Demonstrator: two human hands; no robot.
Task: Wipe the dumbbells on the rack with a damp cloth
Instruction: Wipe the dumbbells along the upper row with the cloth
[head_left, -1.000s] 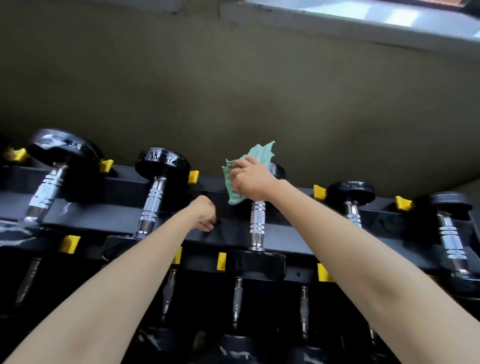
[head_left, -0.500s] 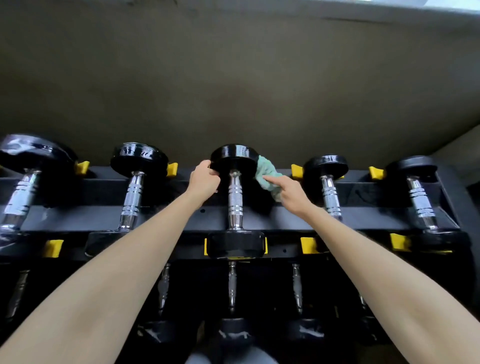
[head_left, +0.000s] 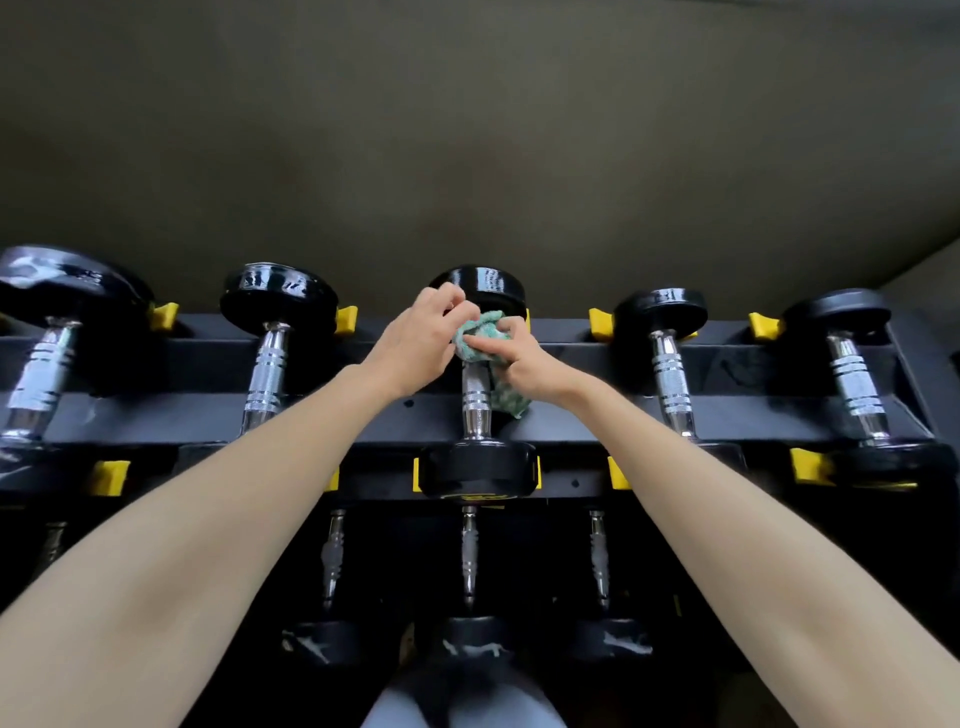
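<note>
**Cloth bunched at the top of the middle dumbbell's handle**

At the centre of the frame, the green cloth (head_left: 480, 335) is wadded round the top of the chrome handle of the middle dumbbell (head_left: 475, 402), just under its upper black head. A loose tail hangs down the right side of the handle. The right hand (head_left: 524, 358) grips the wad, with its fingers (head_left: 485, 343) laid across the cloth and clamped down on it. The left hand (head_left: 415, 338) has its fingers bent in against the same spot, touching the head. I cannot tell whether they are pinching the cloth or steadying the dumbbell.

The main risk, as I judge it, is the dumbbell shifting. It rests on the black rack (head_left: 182, 410) between yellow stops (head_left: 345, 319), and a hard twist on the handle could roll it in its seat or trap a fingertip against the head. The hanging tail could also snag on the ridged grip or drag along the rail. If the wad stays this tight, the cloth may skip parts of the handle.

There is a yellow mark on the lower head of this dumbbell, near the middle of the frame, but it is too small to read. The white marks on the bottom-row dumbbells (head_left: 470, 556) are unreadable too, and no brand shows anywhere.
</note>
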